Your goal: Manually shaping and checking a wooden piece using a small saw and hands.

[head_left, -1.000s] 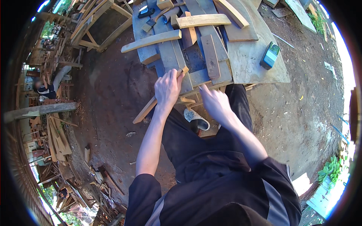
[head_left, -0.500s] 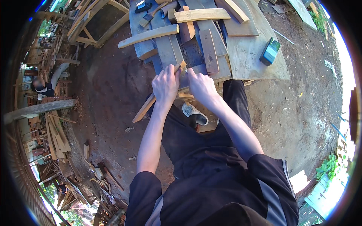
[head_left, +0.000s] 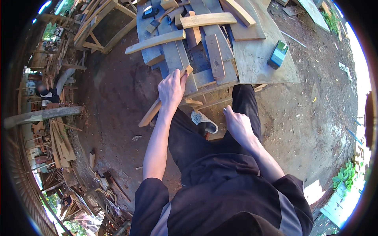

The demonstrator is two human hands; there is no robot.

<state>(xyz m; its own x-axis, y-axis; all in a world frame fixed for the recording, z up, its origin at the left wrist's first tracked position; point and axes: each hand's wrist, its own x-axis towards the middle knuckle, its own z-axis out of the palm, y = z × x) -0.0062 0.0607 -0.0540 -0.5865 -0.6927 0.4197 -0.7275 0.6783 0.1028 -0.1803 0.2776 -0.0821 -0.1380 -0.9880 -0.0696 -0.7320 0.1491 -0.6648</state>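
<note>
My left hand (head_left: 171, 88) is closed round a long wooden piece (head_left: 149, 114). The piece slants from the near edge of the plank workbench (head_left: 197, 82) down toward my left leg, and its upper end shows just past my fingers. My right hand (head_left: 239, 124) is held over my right thigh, apart from the wood, its fingers pinched together. A small pale tip pokes out from those fingers; the rest is hidden in the hand, so I cannot tell what it is.
Curved wooden pieces (head_left: 155, 41), a wooden block (head_left: 214, 57) and a hammer (head_left: 173, 13) lie on the bench. A blue-green box-shaped device (head_left: 278, 55) rests on the board at right. Wood scraps are heaped at far left, where another person (head_left: 49, 92) sits.
My right hand has pulled back from the wooden piece, down and to the right, over my thigh. My left hand keeps its hold in nearly the same place.
</note>
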